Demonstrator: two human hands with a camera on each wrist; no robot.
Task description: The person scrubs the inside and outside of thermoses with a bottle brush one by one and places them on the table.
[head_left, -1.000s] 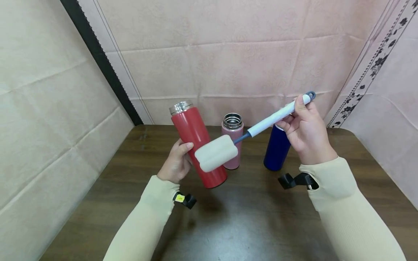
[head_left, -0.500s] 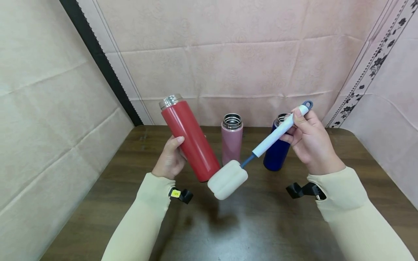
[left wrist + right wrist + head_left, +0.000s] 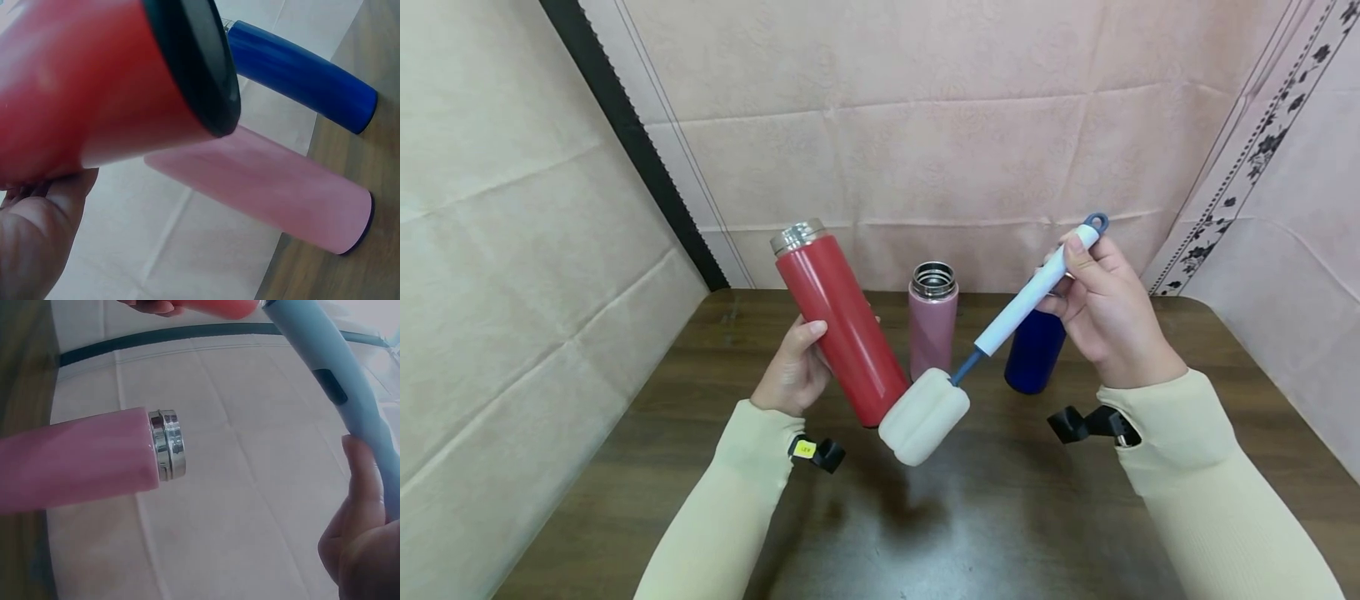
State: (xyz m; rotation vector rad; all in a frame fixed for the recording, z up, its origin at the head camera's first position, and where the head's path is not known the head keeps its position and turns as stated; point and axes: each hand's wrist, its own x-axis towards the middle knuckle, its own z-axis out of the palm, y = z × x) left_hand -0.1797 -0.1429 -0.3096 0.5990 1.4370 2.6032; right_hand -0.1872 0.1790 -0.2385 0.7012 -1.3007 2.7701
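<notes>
My left hand (image 3: 793, 367) grips a red thermos bottle (image 3: 842, 325) around its lower middle, thumb in front. The bottle is lidless at its steel neck, tilted with the neck up and left, and held above the table; its dark base shows in the left wrist view. In my right hand (image 3: 1112, 308) is a sponge bottle brush (image 3: 1018, 310), pinched near the top of its pale blue handle. The brush's white sponge head (image 3: 925, 417) hangs low, overlapping the red bottle's lower end in the head view; whether they touch I cannot tell.
A pink thermos bottle (image 3: 933, 333), lidless, stands upright at the back of the brown wooden table (image 3: 985, 517). Right of it stands a dark blue bottle (image 3: 1033, 354), its top hidden behind my right hand and the brush. Pale cloth (image 3: 962, 167) hangs behind the table.
The sponge head has swung down from in front of the red bottle to its lower end. My left hand has shifted the red bottle left and slightly up. Lately both hands barely move.
</notes>
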